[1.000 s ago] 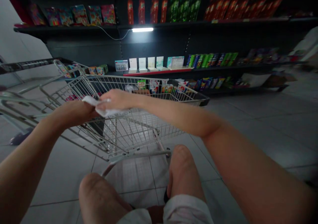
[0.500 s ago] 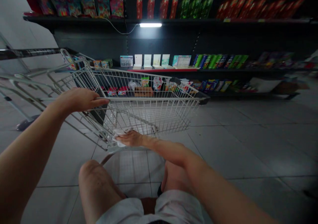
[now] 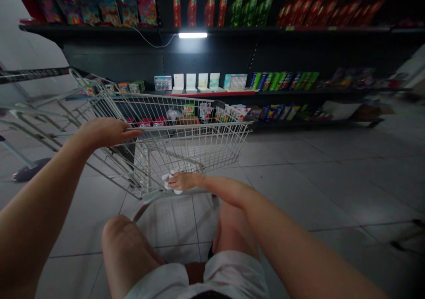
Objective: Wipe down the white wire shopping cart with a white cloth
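A wire shopping cart (image 3: 186,131) stands sideways in front of my knees. My left hand (image 3: 108,131) is closed over the top rim of its near side, towards the handle end. Low on the same side, my right hand (image 3: 183,181) presses a crumpled white cloth (image 3: 168,182) against the bottom wires. Part of the cloth is hidden beneath the fingers. Through the mesh I see no goods lying in the basket.
Behind the cart runs a dark store shelf (image 3: 116,51) with red bottles (image 3: 210,7), green bottles (image 3: 254,7), snack bags (image 3: 109,10) and boxes. A lit tube lamp (image 3: 192,35) hangs under the upper board. A post base (image 3: 31,170) stands at left on the tiled floor (image 3: 299,188).
My right hand has slid the cloth a little to the right along the cart's lower edge. My left hand keeps its place on the rim. The whole view has shifted slightly.
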Demonstrator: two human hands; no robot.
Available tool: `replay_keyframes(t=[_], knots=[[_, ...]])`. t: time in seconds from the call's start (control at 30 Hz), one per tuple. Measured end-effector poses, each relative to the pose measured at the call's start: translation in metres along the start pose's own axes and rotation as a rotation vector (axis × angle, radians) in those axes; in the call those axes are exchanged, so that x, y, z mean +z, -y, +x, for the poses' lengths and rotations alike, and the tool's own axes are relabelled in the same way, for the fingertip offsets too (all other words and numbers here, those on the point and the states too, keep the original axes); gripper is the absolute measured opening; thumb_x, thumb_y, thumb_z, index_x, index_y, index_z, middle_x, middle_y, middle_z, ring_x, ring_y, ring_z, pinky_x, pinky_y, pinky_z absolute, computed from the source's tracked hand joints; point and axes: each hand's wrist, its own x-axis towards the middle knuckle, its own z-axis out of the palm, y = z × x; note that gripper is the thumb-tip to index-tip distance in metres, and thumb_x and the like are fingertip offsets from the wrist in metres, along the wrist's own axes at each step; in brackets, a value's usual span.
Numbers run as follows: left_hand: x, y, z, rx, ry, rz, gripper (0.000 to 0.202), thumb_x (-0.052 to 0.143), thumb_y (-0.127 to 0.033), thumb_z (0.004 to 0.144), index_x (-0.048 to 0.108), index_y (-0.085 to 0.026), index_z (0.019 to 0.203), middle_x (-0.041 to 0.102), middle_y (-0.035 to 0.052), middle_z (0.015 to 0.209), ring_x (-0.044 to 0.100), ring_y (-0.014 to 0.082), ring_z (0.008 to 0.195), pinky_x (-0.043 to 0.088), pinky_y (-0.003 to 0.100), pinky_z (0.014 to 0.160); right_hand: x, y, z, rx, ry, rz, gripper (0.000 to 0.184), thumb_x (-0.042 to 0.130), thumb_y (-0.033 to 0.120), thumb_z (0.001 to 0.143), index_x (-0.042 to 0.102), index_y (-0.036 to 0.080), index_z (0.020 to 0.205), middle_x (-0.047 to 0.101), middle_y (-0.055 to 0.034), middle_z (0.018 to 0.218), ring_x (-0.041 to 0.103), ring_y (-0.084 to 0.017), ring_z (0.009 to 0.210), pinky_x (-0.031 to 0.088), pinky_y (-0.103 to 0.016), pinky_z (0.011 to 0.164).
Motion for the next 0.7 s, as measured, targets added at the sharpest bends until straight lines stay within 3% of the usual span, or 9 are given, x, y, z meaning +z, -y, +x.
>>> replay_keyframes(t=[0.07,0.17,0.23,0.3,0.37,0.43,0.5,0.6,0.7], knots=[[0.001,0.001,0.001,0.001,-0.027,0.027,0.098,0.004,-0.083,0.081,0.069,-0.015,0.108,0.068,0.0077,0.087,0.059,0.0177,0.076,0.037,0.027,0.067,-0.013,-0.012,-0.010,-0.083,0.048,-0.020,0.026,0.047,0.013,0.092,0.070,0.025,0.094,0.064,-0.0024,0.128,0.053,-0.016,0.127,0.046,-0.032,0.101],[0.008,0.005,0.009,-0.020,-0.025,0.039,0.094,0.004,-0.081,0.083,0.069,-0.020,0.113,0.069,0.0105,0.095,0.063,0.0236,0.084,0.040,0.030,0.070,-0.044,-0.033,-0.028,-0.105,-0.034,-0.144,0.027,0.042,0.016,0.096,0.069,0.022,0.095,0.062,-0.0036,0.131,0.052,-0.017,0.126,0.048,-0.037,0.097],[0.013,0.009,0.018,-0.061,0.020,0.025,0.093,0.006,-0.081,0.082,0.070,-0.023,0.114,0.070,0.0134,0.099,0.065,0.0288,0.088,0.043,0.035,0.072,-0.075,-0.045,-0.037,-0.081,-0.210,-0.276,0.026,0.044,0.019,0.097,0.068,0.021,0.087,0.066,-0.0041,0.119,0.056,-0.017,0.114,0.050,-0.036,0.087],[0.018,0.012,0.025,-0.099,0.041,0.012,0.093,0.007,-0.083,0.080,0.070,-0.024,0.115,0.070,0.0145,0.100,0.065,0.0321,0.089,0.045,0.038,0.074,-0.114,-0.053,-0.039,0.030,-0.497,-0.377,0.023,0.049,0.020,0.095,0.067,0.021,0.081,0.066,-0.0038,0.105,0.055,-0.016,0.106,0.050,-0.036,0.085],[0.020,0.014,0.029,-0.099,0.041,0.005,0.091,0.008,-0.082,0.080,0.070,-0.024,0.113,0.071,0.0142,0.098,0.066,0.0319,0.088,0.046,0.039,0.075,-0.155,-0.056,-0.029,0.211,-0.779,-0.413,0.016,0.052,0.022,0.094,0.068,0.023,0.088,0.063,-0.0041,0.105,0.051,-0.018,0.108,0.049,-0.038,0.090],[0.020,0.015,0.029,-0.085,0.046,0.003,0.089,0.009,-0.081,0.082,0.070,-0.023,0.111,0.071,0.0132,0.094,0.066,0.0299,0.085,0.045,0.038,0.075,-0.188,-0.054,-0.008,0.386,-0.904,-0.397,0.017,0.052,0.026,0.095,0.067,0.024,0.102,0.060,-0.0046,0.112,0.049,-0.020,0.113,0.046,-0.040,0.096],[0.019,0.015,0.027,-0.078,0.060,-0.003,0.088,0.009,-0.080,0.082,0.070,-0.023,0.109,0.070,0.0118,0.090,0.065,0.0287,0.082,0.045,0.038,0.074,-0.205,-0.051,0.017,0.525,-0.839,-0.365,0.025,0.050,0.032,0.095,0.064,0.021,0.113,0.061,-0.0063,0.110,0.052,-0.020,0.107,0.047,-0.038,0.093],[0.018,0.017,0.024,-0.117,0.069,0.001,0.087,0.010,-0.082,0.081,0.069,-0.024,0.109,0.069,0.0113,0.091,0.065,0.0295,0.081,0.045,0.039,0.074,-0.204,-0.050,0.032,0.617,-0.623,-0.338,0.039,0.044,0.044,0.097,0.064,0.016,0.114,0.064,-0.0071,0.097,0.056,-0.017,0.089,0.046,-0.031,0.077],[0.021,0.024,0.021,-0.136,0.070,0.010,0.085,0.011,-0.082,0.081,0.069,-0.025,0.105,0.069,0.0109,0.095,0.065,0.0299,0.085,0.044,0.038,0.075,-0.185,-0.064,-0.010,0.633,-0.555,-0.397,0.049,0.036,0.053,0.098,0.066,0.014,0.104,0.065,-0.0077,0.090,0.056,-0.016,0.082,0.040,-0.028,0.070]])
